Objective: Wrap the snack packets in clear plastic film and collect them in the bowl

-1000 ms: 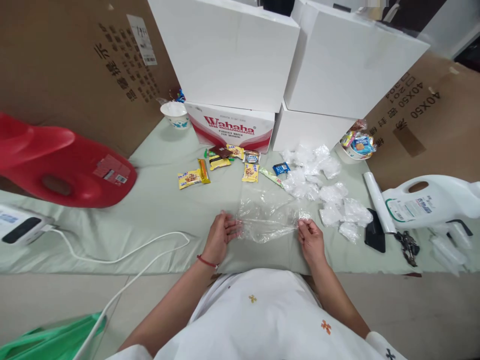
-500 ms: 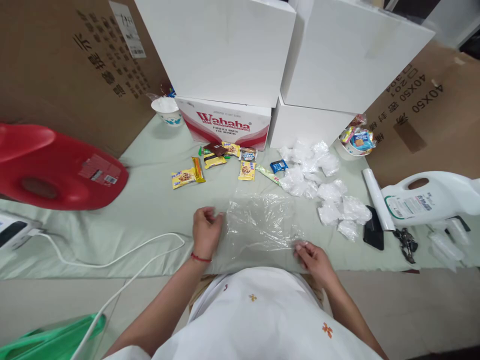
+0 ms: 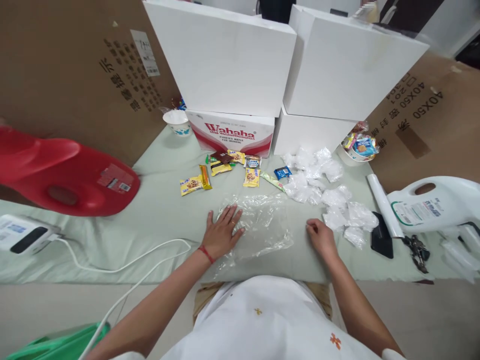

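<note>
A sheet of clear plastic film [image 3: 268, 225] lies spread on the green cloth in front of me, wrinkled along its edges. My left hand [image 3: 224, 232] rests flat on the film's left part, fingers spread. To the right of the film, apart from it, my right hand [image 3: 321, 236] is curled closed on the cloth, with nothing visible in it. Beyond the film lie wrapped snacks, among them a yellow cookie packet [image 3: 251, 177], a blue packet [image 3: 282, 173] and a thin green-white stick packet [image 3: 273, 181]. Several crumpled clear plastic bundles [image 3: 335, 197] sit beyond my right hand.
White boxes [image 3: 225, 65] stand along the back. A red jug [image 3: 75, 175] is at left, with a white cable [image 3: 150, 270] nearby. At right are a white roll [image 3: 385, 206], a black phone-like object [image 3: 381, 236], keys [image 3: 417, 252], a white jug [image 3: 435, 202] and a snack bowl [image 3: 348, 156].
My left hand has gone from beside the film's left edge to lying flat on it. My right hand has let go of the film's right corner and moved right. The view has shifted slightly.
</note>
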Demonstrator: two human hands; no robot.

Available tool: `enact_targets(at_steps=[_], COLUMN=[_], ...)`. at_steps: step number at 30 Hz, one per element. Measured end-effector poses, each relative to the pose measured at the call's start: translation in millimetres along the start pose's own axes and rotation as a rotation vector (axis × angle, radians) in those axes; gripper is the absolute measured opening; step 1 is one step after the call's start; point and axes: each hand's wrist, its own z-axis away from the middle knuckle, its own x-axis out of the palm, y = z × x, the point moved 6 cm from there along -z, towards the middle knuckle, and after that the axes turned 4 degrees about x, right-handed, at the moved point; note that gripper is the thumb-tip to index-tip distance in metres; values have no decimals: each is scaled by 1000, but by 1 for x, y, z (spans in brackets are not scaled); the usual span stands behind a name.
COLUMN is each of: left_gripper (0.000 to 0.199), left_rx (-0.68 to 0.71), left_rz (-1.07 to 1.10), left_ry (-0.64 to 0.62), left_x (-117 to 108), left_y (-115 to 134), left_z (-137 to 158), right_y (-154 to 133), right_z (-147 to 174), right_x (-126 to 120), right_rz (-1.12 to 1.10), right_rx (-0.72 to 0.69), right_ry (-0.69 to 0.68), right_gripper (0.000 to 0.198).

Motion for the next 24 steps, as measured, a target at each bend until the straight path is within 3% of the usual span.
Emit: enact_targets(at_steps=[3, 5, 8, 10, 12, 15, 19, 24], left_gripper=[69, 76, 80, 80, 81, 81, 81, 81], left_rx=[-7, 1, 17, 18, 17, 18, 20, 12], left_rz=[-28, -26, -13, -4, 7, 30, 66, 68], left_ry=[-10, -18, -19, -2, 20, 36, 42, 49], left_x=[3, 4, 6, 7, 8, 10, 13, 10], left_y=[-14, -14, -12, -13, -15, -18, -18, -18], left_z=[16, 18, 17, 18, 19, 21, 21, 21], right_y=[-4, -40, -120, -158, -176, -175, -175, -218], right_z=[-9, -21, -42, -62, -81, -102, -115, -126], right_x=[-20, -23, 0, 23, 39, 46, 39, 59], right_rz=[120, 147, 186, 299, 434, 606, 713, 727], right_rx=[-43, -187, -400, -375, -272, -158, -108, -136], right_ry=[56, 57, -12, -44, -71, -113, -126, -164], right_gripper=[29, 31, 35, 44, 57, 49, 40, 41])
